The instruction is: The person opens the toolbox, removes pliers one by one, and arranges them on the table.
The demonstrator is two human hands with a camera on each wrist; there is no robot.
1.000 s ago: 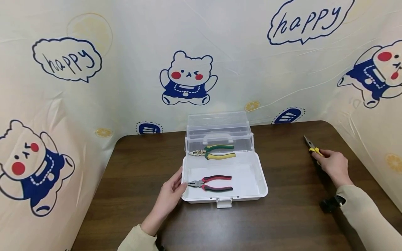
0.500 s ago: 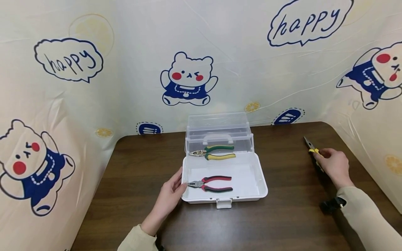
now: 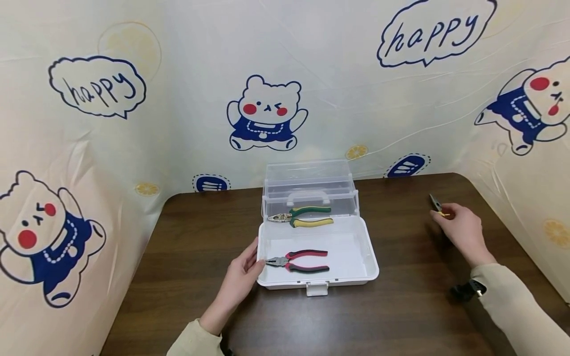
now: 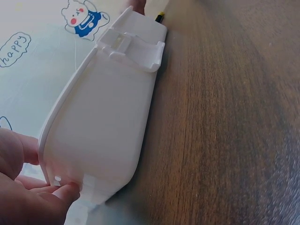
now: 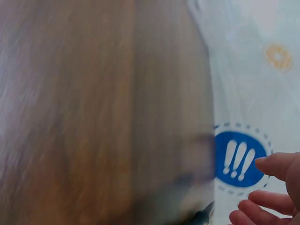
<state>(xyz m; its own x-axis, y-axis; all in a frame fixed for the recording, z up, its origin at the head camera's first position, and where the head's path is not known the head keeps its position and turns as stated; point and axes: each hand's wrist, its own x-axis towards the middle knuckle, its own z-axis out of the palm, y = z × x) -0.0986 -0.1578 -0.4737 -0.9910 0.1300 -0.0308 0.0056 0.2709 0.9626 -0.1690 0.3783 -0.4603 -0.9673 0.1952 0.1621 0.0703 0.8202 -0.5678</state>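
The left hand (image 3: 240, 274) grips the left wall of a white toolbox (image 3: 373, 254) with its clear lid up. In the left wrist view, thumb and fingers pinch the box's corner. Inside the box lie combination pliers (image 3: 309, 269) with red and black handles. Farther back are combination pliers (image 3: 311, 223) with green and yellow handles. The right hand (image 3: 460, 230) is over needle-nose pliers (image 3: 435, 201) on the table's right side, hiding most of their handles. Its thumb and fingers stand apart with nothing between them in the right wrist view.
The toolbox stands on a dark wooden table (image 3: 200, 232), its latch (image 3: 317, 289) facing the person. Behind it rises the transparent lid (image 3: 307, 173). A printed curtain (image 3: 187, 99) with bears and "happy" bubbles surrounds the table's back and sides.
The right hand has let go of the needle-nose pliers and shifted slightly left, now covering more of them. The left hand and toolbox have stayed in place.
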